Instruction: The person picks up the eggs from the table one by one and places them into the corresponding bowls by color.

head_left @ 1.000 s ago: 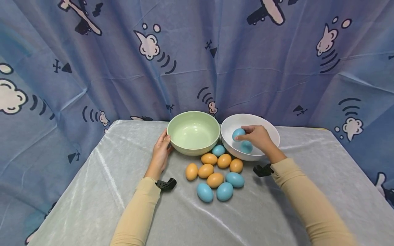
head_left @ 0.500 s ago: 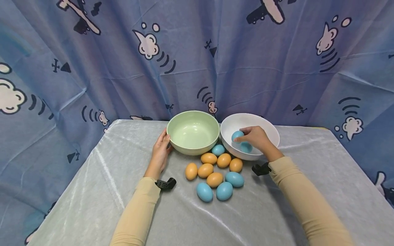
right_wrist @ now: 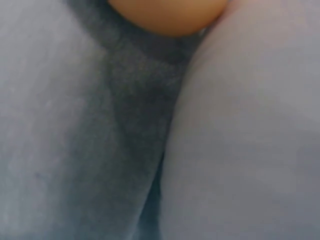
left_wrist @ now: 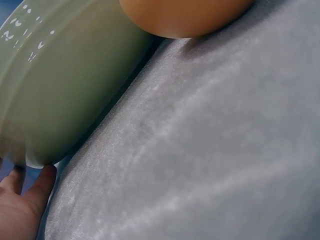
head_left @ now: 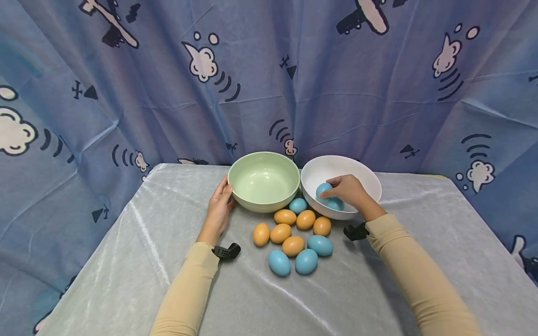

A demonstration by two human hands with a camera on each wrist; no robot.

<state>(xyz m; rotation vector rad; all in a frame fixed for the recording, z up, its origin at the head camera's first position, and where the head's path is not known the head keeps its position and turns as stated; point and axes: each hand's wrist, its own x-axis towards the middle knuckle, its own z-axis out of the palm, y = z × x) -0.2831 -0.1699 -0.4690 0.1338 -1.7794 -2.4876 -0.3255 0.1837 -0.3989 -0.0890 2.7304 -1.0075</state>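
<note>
Inside the white bowl [head_left: 365, 182], my right hand [head_left: 350, 190] pinches a blue egg [head_left: 322, 188] low down, beside another blue egg [head_left: 335, 204]. My left hand [head_left: 219, 205] rests against the left side of the light green bowl [head_left: 264, 182]. In the left wrist view, fingertips [left_wrist: 47, 172] touch that bowl's outer wall. The right wrist view takes in only the white bowl's outside [right_wrist: 250, 135] and part of an orange egg [right_wrist: 170, 15]; the right hand is out of that frame.
Several orange eggs [head_left: 280, 233] and blue eggs [head_left: 306, 261] lie on the grey cloth [head_left: 252, 303] in front of the bowls. One blue egg [head_left: 298, 205] sits between the two bowls. A patterned blue curtain [head_left: 252, 84] hangs behind the table.
My right hand has lowered the pinched blue egg slightly deeper into the white bowl, beside the other egg. The left hand and the green bowl stay in place.
</note>
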